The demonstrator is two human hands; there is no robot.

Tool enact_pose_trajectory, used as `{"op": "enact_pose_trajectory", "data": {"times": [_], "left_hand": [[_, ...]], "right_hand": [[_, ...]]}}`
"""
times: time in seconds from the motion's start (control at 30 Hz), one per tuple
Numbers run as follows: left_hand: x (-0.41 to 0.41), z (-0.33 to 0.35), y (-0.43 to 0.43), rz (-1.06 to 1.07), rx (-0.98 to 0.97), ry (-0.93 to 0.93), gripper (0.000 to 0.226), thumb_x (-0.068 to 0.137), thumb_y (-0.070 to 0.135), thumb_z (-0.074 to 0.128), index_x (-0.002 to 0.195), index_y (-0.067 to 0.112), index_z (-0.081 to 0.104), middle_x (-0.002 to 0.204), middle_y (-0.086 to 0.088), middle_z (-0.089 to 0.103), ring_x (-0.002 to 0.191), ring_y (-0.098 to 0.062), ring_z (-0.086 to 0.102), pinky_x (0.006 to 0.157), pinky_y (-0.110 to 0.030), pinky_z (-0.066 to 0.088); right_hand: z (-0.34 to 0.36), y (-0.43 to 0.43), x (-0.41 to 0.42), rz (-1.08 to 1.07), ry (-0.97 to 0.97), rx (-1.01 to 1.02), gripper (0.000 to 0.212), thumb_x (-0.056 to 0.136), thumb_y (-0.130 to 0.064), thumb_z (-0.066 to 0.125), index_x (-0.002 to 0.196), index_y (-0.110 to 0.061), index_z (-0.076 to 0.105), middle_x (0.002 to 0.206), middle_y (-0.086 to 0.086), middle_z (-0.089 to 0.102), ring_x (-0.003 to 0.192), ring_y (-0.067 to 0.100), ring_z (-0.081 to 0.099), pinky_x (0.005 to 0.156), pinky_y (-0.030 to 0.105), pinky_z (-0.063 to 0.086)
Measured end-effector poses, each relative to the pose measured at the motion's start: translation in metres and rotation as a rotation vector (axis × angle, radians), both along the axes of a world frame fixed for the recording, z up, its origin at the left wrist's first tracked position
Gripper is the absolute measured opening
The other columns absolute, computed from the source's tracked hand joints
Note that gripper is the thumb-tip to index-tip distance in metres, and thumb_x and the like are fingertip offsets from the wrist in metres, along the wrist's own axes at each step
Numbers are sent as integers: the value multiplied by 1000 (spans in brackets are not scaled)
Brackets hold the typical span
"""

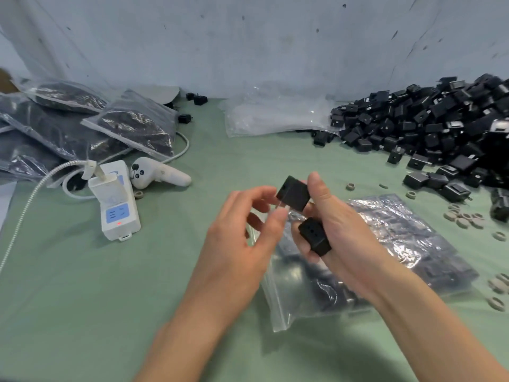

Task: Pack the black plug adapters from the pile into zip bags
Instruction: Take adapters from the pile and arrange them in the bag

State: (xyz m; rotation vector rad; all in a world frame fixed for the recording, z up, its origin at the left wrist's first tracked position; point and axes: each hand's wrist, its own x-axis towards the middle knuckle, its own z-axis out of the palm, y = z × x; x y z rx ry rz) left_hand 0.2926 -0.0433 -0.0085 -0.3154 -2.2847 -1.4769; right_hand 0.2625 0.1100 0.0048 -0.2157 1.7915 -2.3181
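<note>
Green tabletop up front, both forearms reaching in over it. Right grip holds two black adapters: upper adapter pinched btw thumb & fingers, lower adapter tucked in the curled lower fingers. Left grip is half-curled, index tip at the upper adapter's left corner; can't tell if it pinches anything. Under the hands lies a part-filled zip bag. Adapter pile sits far right w/ empty bags beside it. Filled bags, white power strip & controller at left — grey rings scattered near the pile.
</note>
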Motion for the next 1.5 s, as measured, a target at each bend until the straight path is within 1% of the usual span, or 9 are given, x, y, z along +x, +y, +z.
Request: {"op": "enact_pose_trajectory", "data": {"times": [0.17,0.33,0.4,0.5,0.57,0.73,0.93,1.13,1.5], "left_hand": [[-2,-5,12,-123,315,-123,15,91,47,58,105,41,54,95,8,69,80,-8,68,68,-16,49],[-5,-1,2,-279,582,-308,41,86,44,66,117,17,60,103,-5,73,81,-12,66,65,-22,51],[-5,0,-9,-243,476,-308,42,84,48,67,117,23,65,101,4,74,81,-6,65,67,-17,50],[-8,-8,-47,44,-215,-103,29,85,51,68,109,34,65,98,17,66,87,4,60,74,-10,42],[-6,-16,-71,79,-481,-141,30,82,46,68,109,35,63,100,19,59,95,4,56,81,-16,40],[9,-32,-77,-77,-487,-217,38,80,69,60,106,42,63,104,27,60,99,3,58,82,-3,35],[5,-41,-38,-188,-624,-183,51,78,77,52,111,40,62,99,24,57,100,3,51,93,-21,35],[5,-42,-52,-263,-616,-234,54,80,77,46,120,44,59,108,28,54,109,8,47,99,-21,32],[5,-39,-51,-332,-656,-253,50,78,78,46,121,54,54,110,29,46,113,7,38,100,-18,29]], "right_hand": [[1,-5,7,12,138,74,39,98,-53,39,107,-30,70,79,11,59,49,15,49,39,25,39],[6,0,9,63,266,179,37,98,-47,42,116,-27,67,67,-11,61,46,13,46,39,24,38],[6,2,5,-39,211,186,33,97,-48,47,118,-32,67,81,-1,63,47,13,45,40,26,35],[4,15,-6,-267,-146,-38,27,103,-42,48,114,-27,68,87,4,59,49,12,45,41,26,35],[4,30,-12,-316,-329,-261,29,103,-36,47,113,-18,67,87,4,56,52,12,49,43,22,41],[4,50,-24,-211,-415,-641,22,94,-20,54,112,-9,60,97,16,61,80,25,63,71,29,59],[-2,47,-24,-231,-340,-664,37,86,5,43,121,-2,51,127,25,44,126,35,52,95,44,55],[-3,46,-29,-257,-335,-606,45,86,15,35,125,0,51,134,28,42,126,37,51,94,44,57],[-8,39,-26,-249,-383,-614,36,91,11,55,126,5,56,126,31,56,106,38,70,91,40,59]]}}
